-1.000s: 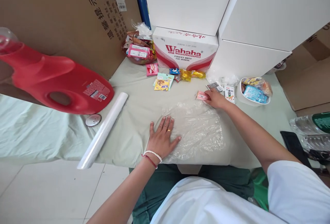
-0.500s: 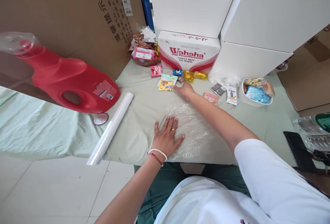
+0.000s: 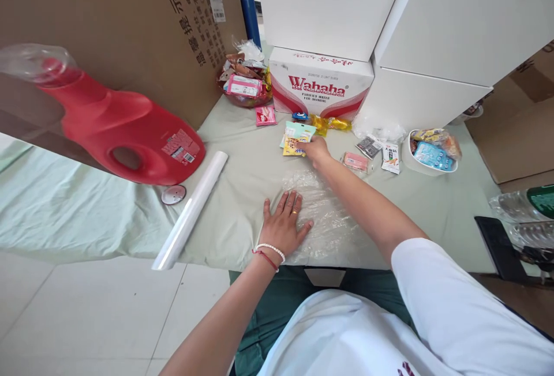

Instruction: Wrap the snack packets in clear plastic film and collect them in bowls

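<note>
Wrinkled green cloth (image 3: 240,191), hands (image 3: 280,233) at crinkled film (image 3: 329,223) (transparent) and yellow packet (image 3: 292,146).

The person's left arm (image 3: 225,314) slants up from the bottom edge to just below the centre of the frame, where the left hand (image 3: 282,229) lies flat, palm down, fingers fanned upward and thumb jutting right. The right arm (image 3: 367,206) reaches from the lower right toward the upper middle; the right hand (image 3: 318,150) points left, fingertips drawn together in a pinch.

Tablecloth (image 3: 234,203), snack bowl (image 3: 246,100) and red jug (image 3: 149,134) suggest a home.
</note>
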A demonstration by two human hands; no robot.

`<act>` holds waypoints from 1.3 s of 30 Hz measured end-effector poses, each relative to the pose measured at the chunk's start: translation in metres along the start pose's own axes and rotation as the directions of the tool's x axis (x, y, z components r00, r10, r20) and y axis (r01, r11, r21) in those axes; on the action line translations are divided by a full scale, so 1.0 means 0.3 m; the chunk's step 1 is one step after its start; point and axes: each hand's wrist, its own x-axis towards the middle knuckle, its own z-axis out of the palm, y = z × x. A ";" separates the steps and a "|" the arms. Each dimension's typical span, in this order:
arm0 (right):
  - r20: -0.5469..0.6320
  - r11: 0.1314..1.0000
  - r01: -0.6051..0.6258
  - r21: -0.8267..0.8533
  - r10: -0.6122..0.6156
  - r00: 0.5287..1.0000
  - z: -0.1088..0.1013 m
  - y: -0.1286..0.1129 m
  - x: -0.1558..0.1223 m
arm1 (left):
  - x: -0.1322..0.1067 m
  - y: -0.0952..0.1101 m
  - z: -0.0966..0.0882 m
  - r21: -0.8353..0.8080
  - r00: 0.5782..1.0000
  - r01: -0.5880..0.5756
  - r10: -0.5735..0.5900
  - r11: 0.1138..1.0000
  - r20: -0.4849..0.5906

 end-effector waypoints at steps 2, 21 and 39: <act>0.060 0.989 0.029 0.146 -0.038 0.997 -0.116 -0.006 -0.074 | 0.000 0.001 0.002 0.003 1.000 -0.001 0.001 1.000 -0.004; 0.563 0.389 0.591 -0.707 -0.197 0.803 -0.454 0.177 -0.581 | 0.002 0.003 0.014 0.069 1.000 -0.002 0.001 0.998 0.018; 0.775 0.136 0.823 -0.552 -0.281 0.566 -0.355 0.238 -0.540 | 0.001 0.009 0.006 0.093 1.000 0.000 -0.002 0.996 0.021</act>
